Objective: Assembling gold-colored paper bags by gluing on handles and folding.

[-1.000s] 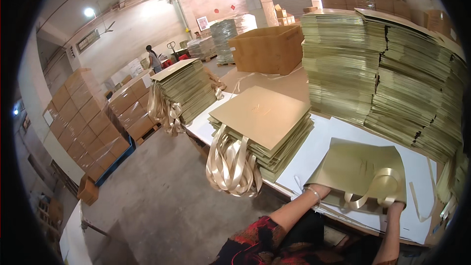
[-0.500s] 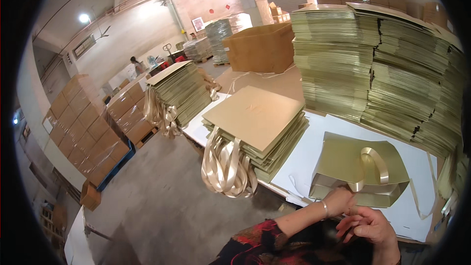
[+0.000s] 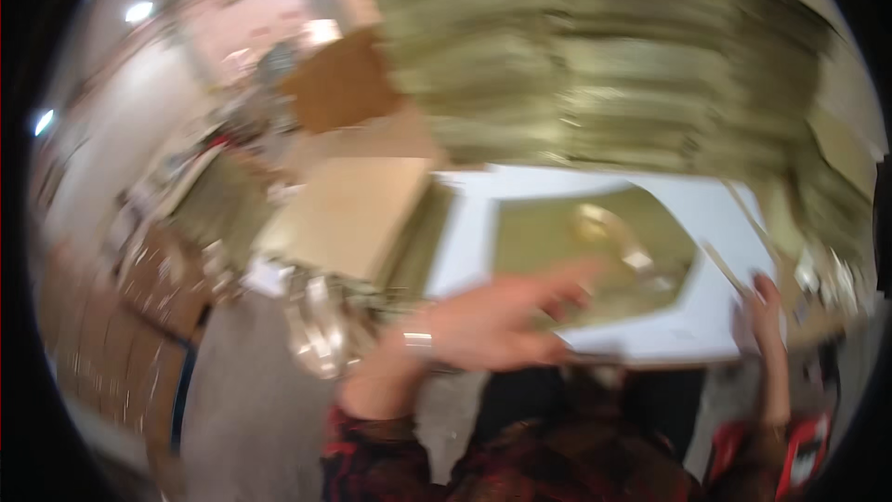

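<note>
A gold-green paper bag (image 3: 539,232) lies on a white sheet (image 3: 641,339) on the table, with a shiny cream ribbon handle (image 3: 613,232) looped on its upper face. Over the bag's near left part, my left hand (image 3: 506,321) stretches out with its fingers apart, holding nothing; blur hides whether it touches the bag. My right hand (image 3: 764,316) is at the sheet's right edge, its fingers closed at the end of a narrow pale ribbon (image 3: 723,263). To the left sits a pile of flat bags (image 3: 348,214), ribbon handles (image 3: 316,325) hanging off its front.
Tall stacks of flat gold-green bags (image 3: 623,65) wall off the table's far side. A brown carton (image 3: 344,79) stands at the far left, with another bag pile (image 3: 218,204) nearer. Wrapped cartons (image 3: 121,344) stand on the floor. Something red (image 3: 804,451) shows at lower right.
My view has swung right and blurred. My hands, close together at the bag's near edge before, are now apart: the left spread over the bag, the right out at the narrow ribbon.
</note>
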`<state>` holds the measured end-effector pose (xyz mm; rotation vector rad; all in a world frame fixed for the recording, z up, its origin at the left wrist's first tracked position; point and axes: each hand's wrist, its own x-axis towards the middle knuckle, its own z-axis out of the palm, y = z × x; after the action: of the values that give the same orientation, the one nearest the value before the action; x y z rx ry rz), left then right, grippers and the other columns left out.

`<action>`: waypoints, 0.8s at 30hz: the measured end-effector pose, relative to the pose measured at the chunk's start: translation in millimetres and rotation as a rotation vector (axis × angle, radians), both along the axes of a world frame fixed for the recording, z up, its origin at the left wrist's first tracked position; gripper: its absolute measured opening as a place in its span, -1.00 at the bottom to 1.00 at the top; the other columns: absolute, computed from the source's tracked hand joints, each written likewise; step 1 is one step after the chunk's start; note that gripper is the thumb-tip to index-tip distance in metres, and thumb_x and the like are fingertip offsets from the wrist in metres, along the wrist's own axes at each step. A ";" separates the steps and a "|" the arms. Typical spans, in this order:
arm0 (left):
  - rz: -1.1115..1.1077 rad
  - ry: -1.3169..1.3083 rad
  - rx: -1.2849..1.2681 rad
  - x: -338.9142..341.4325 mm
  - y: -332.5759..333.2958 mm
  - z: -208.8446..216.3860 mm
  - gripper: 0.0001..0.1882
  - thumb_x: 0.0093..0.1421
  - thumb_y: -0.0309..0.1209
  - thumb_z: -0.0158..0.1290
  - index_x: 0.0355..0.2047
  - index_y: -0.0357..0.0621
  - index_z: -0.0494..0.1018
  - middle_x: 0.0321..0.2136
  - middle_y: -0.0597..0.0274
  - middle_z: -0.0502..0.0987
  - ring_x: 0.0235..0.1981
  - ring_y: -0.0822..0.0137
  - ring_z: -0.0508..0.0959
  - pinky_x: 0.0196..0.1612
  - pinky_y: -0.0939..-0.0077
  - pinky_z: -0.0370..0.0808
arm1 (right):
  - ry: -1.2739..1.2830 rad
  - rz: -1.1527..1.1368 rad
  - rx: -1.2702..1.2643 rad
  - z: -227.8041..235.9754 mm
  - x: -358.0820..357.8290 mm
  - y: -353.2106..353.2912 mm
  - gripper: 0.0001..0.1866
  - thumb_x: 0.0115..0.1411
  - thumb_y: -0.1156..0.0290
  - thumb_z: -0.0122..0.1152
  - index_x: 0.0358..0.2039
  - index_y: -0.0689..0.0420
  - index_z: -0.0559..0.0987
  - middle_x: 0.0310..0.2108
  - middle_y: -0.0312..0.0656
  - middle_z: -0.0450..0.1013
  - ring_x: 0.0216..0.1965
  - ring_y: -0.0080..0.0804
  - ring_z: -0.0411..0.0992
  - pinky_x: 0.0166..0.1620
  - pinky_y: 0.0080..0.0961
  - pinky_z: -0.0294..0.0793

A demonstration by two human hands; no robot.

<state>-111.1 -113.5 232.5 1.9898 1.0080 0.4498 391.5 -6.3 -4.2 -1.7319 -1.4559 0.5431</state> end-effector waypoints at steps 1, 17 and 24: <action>0.122 -0.130 0.065 1.1 -0.5 9.1 -0.25 0.05 -0.41 0.18 0.27 -0.11 0.19 -0.05 0.08 0.51 -0.10 0.32 0.54 -0.14 0.40 0.56 | 0.003 -0.026 0.032 -7.4 6.9 -3.5 -0.56 0.10 0.49 0.14 0.02 0.33 0.46 0.05 0.02 0.42 0.09 -0.21 0.37 0.17 -0.32 0.31; 0.449 0.176 0.243 44.0 -24.1 -165.9 -0.63 0.01 -0.52 0.23 -0.14 -0.27 0.45 -0.32 0.11 0.50 -0.30 0.26 0.52 -0.25 0.36 0.48 | -0.294 0.099 0.187 32.0 -48.2 35.4 -0.71 0.05 0.48 0.16 -0.17 0.24 0.57 -0.32 0.00 0.53 -0.29 -0.14 0.52 -0.17 -0.36 0.52; 0.381 0.915 0.578 27.8 22.6 -193.2 -0.51 -0.01 -0.42 0.09 -0.02 -0.18 0.35 -0.21 -0.11 0.48 -0.17 -0.10 0.49 -0.08 0.09 0.44 | -0.723 0.250 -0.020 12.0 -55.7 66.7 -0.83 0.01 0.43 0.16 -0.37 0.19 0.59 -0.40 0.07 0.49 -0.31 0.05 0.50 -0.17 -0.15 0.50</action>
<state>-83.4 -90.9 39.3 2.5888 2.0196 -0.0240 335.8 60.4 7.8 -1.8674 -2.1878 0.0334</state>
